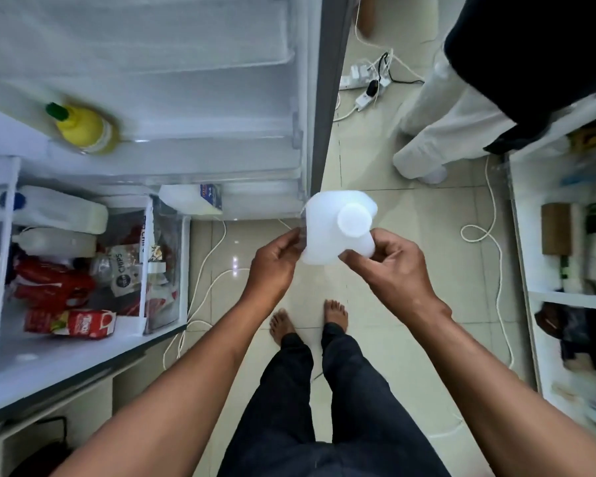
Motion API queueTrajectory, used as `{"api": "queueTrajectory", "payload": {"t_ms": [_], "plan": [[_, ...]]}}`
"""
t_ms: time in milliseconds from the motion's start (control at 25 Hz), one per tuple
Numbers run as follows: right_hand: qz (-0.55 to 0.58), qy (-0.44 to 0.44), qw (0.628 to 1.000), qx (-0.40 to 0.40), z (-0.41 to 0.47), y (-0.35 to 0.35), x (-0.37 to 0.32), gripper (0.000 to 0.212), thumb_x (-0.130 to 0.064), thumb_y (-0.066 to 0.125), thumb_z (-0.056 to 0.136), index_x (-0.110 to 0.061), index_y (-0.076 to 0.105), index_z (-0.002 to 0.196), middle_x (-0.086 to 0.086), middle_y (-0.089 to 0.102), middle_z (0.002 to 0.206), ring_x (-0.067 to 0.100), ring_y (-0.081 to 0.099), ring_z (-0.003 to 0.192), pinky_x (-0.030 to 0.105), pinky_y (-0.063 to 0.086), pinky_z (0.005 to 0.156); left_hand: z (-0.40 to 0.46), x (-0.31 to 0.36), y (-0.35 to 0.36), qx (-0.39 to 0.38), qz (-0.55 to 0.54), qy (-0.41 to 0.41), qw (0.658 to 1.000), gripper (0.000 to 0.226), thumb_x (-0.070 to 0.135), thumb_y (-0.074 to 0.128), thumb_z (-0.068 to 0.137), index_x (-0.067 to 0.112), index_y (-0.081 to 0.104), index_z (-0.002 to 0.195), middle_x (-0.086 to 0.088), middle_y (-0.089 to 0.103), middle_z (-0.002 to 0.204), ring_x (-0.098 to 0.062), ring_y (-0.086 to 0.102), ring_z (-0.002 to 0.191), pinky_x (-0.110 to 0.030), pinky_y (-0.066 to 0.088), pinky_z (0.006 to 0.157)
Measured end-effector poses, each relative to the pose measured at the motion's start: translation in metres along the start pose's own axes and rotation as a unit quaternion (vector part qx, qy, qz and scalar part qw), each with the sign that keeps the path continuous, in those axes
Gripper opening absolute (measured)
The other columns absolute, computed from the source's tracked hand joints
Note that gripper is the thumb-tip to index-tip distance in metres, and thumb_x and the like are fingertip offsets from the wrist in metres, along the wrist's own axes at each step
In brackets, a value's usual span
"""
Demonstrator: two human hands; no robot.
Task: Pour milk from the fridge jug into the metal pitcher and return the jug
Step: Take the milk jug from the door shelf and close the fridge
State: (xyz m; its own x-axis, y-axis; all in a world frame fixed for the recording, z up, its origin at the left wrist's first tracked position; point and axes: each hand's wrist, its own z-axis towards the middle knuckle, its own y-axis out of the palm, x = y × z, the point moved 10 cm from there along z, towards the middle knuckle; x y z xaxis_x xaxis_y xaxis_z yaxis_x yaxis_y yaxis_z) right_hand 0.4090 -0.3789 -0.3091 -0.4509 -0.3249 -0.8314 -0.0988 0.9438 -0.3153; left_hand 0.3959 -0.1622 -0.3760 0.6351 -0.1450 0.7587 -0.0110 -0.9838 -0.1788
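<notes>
A white plastic milk jug point(327, 228) with a white cap point(354, 219) is held upright over the tiled floor, just outside the open fridge. My left hand point(274, 266) grips its left side. My right hand point(389, 266) holds its right side near the cap. The metal pitcher is not in view.
The open fridge point(83, 256) on the left holds other white jugs, red packets and a carton. Its door point(193, 98) carries a yellow bottle point(83, 127). White cables cross the floor. Another person's legs point(437, 132) stand ahead on the right, beside shelving point(565, 235).
</notes>
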Motion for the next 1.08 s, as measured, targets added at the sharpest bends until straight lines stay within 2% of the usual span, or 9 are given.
{"api": "queueTrajectory", "payload": {"t_ms": [80, 320, 400, 520, 640, 760, 880, 960, 1080], "plan": [[0.026, -0.024, 0.999, -0.001, -0.030, -0.022, -0.033, 0.011, -0.020, 0.085, 0.081, -0.016, 0.075, 0.081, 0.000, 0.069, 0.071, 0.011, 0.056, 0.065, 0.030, 0.044, 0.063, -0.017, 0.012, 0.002, -0.010, -0.028, -0.011, 0.999, 0.033, 0.034, 0.064, 0.094, 0.036, 0.071, 0.126, 0.011, 0.075, 0.121, -0.011, 0.067, 0.112, -0.036, 0.051, 0.100], [0.033, -0.120, 0.992, 0.003, -0.096, -0.083, -0.145, 0.029, -0.034, 0.083, 0.081, -0.010, 0.077, 0.096, 0.030, 0.072, 0.093, 0.030, 0.064, 0.071, 0.043, 0.050, 0.070, -0.067, 0.078, 0.023, -0.068, -0.224, -0.073, 0.969, 0.023, 0.017, 0.051, 0.102, 0.014, 0.073, 0.097, 0.000, 0.075, 0.080, -0.016, 0.067, 0.076, -0.030, 0.053, 0.076], [-0.006, -0.151, 0.988, 0.017, -0.104, -0.099, -0.173, 0.021, -0.030, 0.082, 0.086, -0.013, 0.077, 0.097, 0.021, 0.076, 0.088, 0.039, 0.068, 0.077, 0.047, 0.055, 0.070, -0.073, 0.095, 0.032, -0.076, -0.255, -0.078, 0.961, 0.023, 0.018, 0.051, 0.102, 0.012, 0.072, 0.098, 0.001, 0.074, 0.074, -0.012, 0.067, 0.066, -0.030, 0.055, 0.070], [-0.095, -0.208, 0.973, 0.028, -0.106, -0.116, -0.205, 0.023, -0.038, 0.078, 0.088, -0.017, 0.077, 0.096, 0.005, 0.078, 0.083, 0.028, 0.072, 0.081, 0.046, 0.059, 0.073, -0.079, 0.117, 0.044, -0.067, -0.274, -0.076, 0.956, 0.028, 0.017, 0.050, 0.101, 0.004, 0.072, 0.113, -0.005, 0.071, 0.084, -0.018, 0.065, 0.074, -0.034, 0.056, 0.076], [-0.077, -0.236, 0.969, 0.003, -0.094, -0.134, -0.222, 0.042, -0.050, 0.076, 0.083, -0.009, 0.073, 0.092, 0.015, 0.076, 0.086, 0.036, 0.071, 0.084, 0.055, 0.059, 0.074, -0.083, 0.135, 0.063, -0.064, -0.273, -0.068, 0.958, 0.034, 0.022, 0.049, 0.101, 0.004, 0.072, 0.119, -0.009, 0.073, 0.097, -0.022, 0.066, 0.085, -0.038, 0.057, 0.084], [0.041, -0.232, 0.971, -0.033, -0.079, -0.153, -0.234, 0.025, -0.025, 0.080, 0.090, -0.002, 0.071, 0.086, 0.014, 0.075, 0.084, 0.037, 0.069, 0.085, 0.052, 0.058, 0.073, -0.089, 0.164, 0.085, -0.055, -0.259, -0.053, 0.963, 0.032, 0.023, 0.051, 0.099, 0.008, 0.075, 0.113, -0.011, 0.077, 0.102, -0.025, 0.071, 0.089, -0.039, 0.059, 0.085], [0.132, -0.214, 0.967, -0.051, -0.064, -0.177, -0.239, 0.015, -0.016, 0.079, 0.088, -0.003, 0.072, 0.085, 0.011, 0.077, 0.082, 0.029, 0.072, 0.080, 0.039, 0.057, 0.069, -0.100, 0.232, 0.069, 0.064, -0.027, 0.081, 0.994, 0.027, 0.022, 0.055, 0.098, 0.011, 0.076, 0.111, -0.006, 0.078, 0.106, -0.025, 0.073, 0.095, -0.038, 0.061, 0.090], [0.162, -0.204, 0.964, -0.052, -0.057, -0.193, -0.242, 0.015, -0.024, 0.077, 0.081, -0.009, 0.073, 0.082, 0.007, 0.074, 0.075, 0.025, 0.069, 0.076, 0.042, 0.054, 0.070, -0.138, 0.320, 0.045, 0.200, 0.156, 0.282, 0.925, 0.024, 0.017, 0.061, 0.095, 0.015, 0.078, 0.112, 0.000, 0.079, 0.109, -0.016, 0.073, 0.097, -0.029, 0.058, 0.089], [0.183, -0.197, 0.962, -0.048, -0.050, -0.208, -0.247, 0.015, -0.028, 0.075, 0.078, -0.013, 0.072, 0.077, 0.002, 0.068, 0.066, 0.020, 0.063, 0.069, 0.041, 0.048, 0.068, -0.201, 0.447, 0.008, 0.363, 0.190, 0.515, 0.753, 0.023, 0.006, 0.060, 0.090, 0.011, 0.080, 0.102, -0.002, 0.079, 0.101, -0.014, 0.070, 0.087, -0.023, 0.055, 0.081]]}}
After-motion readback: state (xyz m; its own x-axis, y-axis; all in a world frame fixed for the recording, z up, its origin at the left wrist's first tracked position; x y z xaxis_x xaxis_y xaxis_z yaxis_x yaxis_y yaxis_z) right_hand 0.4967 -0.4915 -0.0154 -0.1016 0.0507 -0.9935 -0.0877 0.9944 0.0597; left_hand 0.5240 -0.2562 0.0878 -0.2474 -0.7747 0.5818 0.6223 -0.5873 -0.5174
